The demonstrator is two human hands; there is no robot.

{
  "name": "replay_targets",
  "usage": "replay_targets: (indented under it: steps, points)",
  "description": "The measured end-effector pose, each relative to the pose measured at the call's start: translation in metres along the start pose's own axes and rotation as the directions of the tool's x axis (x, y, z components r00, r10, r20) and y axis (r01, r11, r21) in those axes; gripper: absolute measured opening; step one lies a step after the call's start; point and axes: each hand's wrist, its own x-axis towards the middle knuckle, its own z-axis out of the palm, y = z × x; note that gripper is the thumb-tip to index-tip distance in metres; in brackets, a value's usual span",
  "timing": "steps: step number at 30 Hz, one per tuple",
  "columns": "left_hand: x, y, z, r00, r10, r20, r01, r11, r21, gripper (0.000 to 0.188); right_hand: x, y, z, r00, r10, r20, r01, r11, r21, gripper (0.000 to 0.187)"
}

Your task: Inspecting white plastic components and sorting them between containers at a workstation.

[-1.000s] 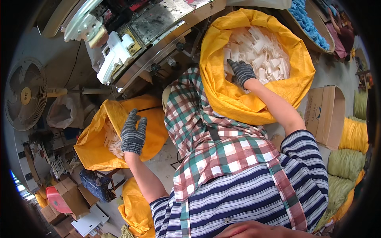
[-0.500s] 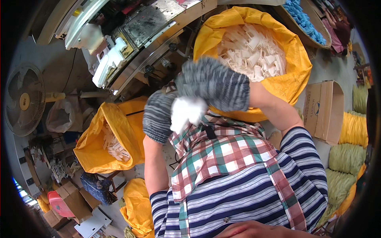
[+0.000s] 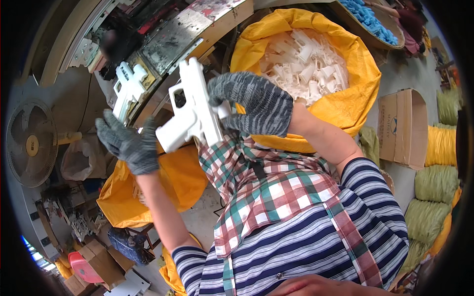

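Note:
My right hand (image 3: 256,103), in a grey knitted glove, grips a white plastic toy pistol (image 3: 196,103) at its edge, in front of the machine. The pistol's handle points down and left. My left hand (image 3: 127,144), also gloved, is open with its fingers spread. Just above its fingertips, a second white toy pistol (image 3: 129,86) with dark print on its side rests at the machine's edge. I cannot tell whether the fingertips touch it.
The machine (image 3: 182,29) with a stained metal top stands ahead. A yellow sack (image 3: 363,93) full of white plastic parts is at right, another yellow sack (image 3: 168,182) at lower left. A fan (image 3: 32,143) stands far left, a cardboard box (image 3: 402,128) at right.
My hands were together around a blurred white thing and have parted. My left hand has moved left and opened. My right hand now holds the toy pistol up by the machine.

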Motion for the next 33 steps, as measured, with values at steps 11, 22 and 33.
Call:
replay_targets:
  steps: [11,22,33]
  points:
    - [0.018,-0.038,-0.015,0.922,-0.035,0.386,0.001,0.996,0.088,0.046,0.016,0.003,0.008,0.994,-0.045,0.096,0.026,0.982,0.188,0.044]
    - [-0.141,-0.106,-0.129,0.429,-0.746,0.51,0.303,0.651,0.696,0.074,0.134,0.065,0.07,0.938,-0.285,0.199,0.312,0.942,-0.123,0.028]
    - [-0.116,-0.047,-0.074,0.451,-0.473,0.757,0.589,0.795,0.146,0.051,0.06,0.06,-0.032,0.884,0.308,0.352,-0.227,0.941,-0.252,0.031]
